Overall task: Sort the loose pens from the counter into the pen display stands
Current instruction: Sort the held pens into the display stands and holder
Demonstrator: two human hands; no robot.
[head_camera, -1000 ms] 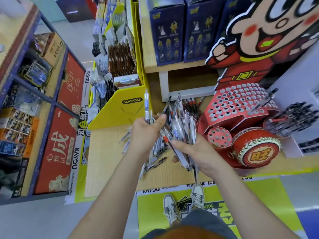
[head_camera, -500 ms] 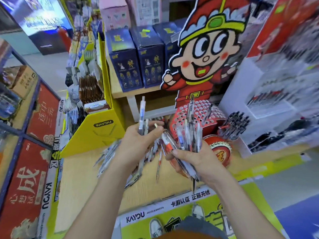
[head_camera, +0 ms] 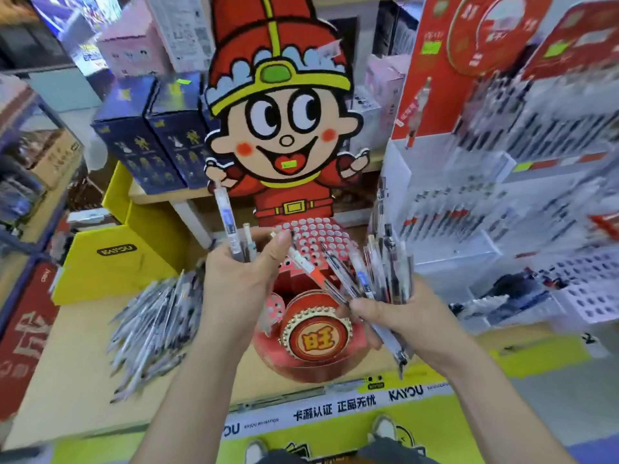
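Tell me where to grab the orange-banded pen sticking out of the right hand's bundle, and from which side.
Pinch the orange-banded pen on its pale barrel just above the orange band, coming from the left with the left hand. It leans up and left, clear of the other pens fanned in the right hand, which grips its lower end, so that side looks freest.

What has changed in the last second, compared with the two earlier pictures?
Both hands moved rightward from above the loose pen pile to the front of the red stand; the view tilted up. Nothing was taken or let go: the left hand still holds a few pens, the right hand its bundle.
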